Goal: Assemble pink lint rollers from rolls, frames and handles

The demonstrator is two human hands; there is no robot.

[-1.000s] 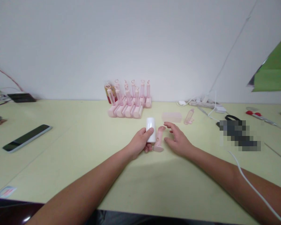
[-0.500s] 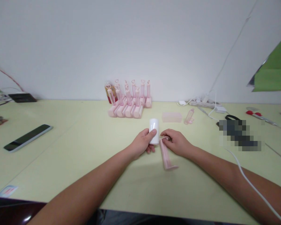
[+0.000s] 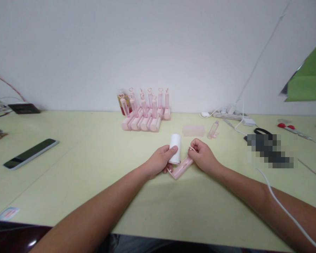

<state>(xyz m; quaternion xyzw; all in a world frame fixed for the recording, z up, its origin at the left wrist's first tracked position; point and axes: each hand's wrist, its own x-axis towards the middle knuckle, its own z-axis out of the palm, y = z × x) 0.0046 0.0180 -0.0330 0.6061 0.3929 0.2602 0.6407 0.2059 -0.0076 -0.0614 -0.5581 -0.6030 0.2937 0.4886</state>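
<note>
My left hand [image 3: 159, 162] is wrapped round a white roll [image 3: 175, 148], which points away from me above the pale green table [image 3: 94, 165]. My right hand [image 3: 204, 157] is closed on one end of a pink plastic handle [image 3: 181, 168]. The handle slants down to the left, and its far end lies just under the white roll, beside my left fingers.
A group of several finished pink rollers [image 3: 144, 112] stands at the back by the wall. A pink cover [image 3: 193, 130] and a small pink piece [image 3: 213, 130] lie behind my hands. A phone [image 3: 30, 154] lies at the left. A power strip [image 3: 231, 114], cables and scissors [image 3: 292, 130] are at the right.
My right hand took hold of the pink handle, lifted it off the table and swung its free end leftward under the white roll. The left hand has raised the roll slightly.
</note>
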